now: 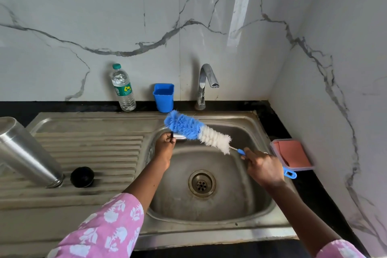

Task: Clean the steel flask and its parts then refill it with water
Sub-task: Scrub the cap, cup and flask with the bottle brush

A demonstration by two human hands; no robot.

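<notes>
Over the steel sink (259, 211), with its rounded basin and perforated drain (201, 183), the right hand (264, 168) curls round the blue plastic handle of a bottle brush (199, 132). The brush slants up to the left on a thin wire stem; its fluffy bristles are white near the handle and blue at the tip. The left hand (165, 146) pinches a small part (177, 135), shiny metal with a dark band, just under the blue bristles; whether brush and part touch is unclear.

The steel flask (27, 153), a smooth brushed cylinder, leans mouth-down on the ribbed draining board (100, 153) at the left. Just beside its mouth lies a round black cap (82, 177).

Along the black table (310, 195) behind the sink stand a clear plastic water bottle (123, 88) with a green cap, a square blue plastic cup (163, 97) and a curved chrome tap (204, 86). To the right sits a clear box (292, 154) holding a reddish pad. Veined marble panels (104, 16) form the walls.
</notes>
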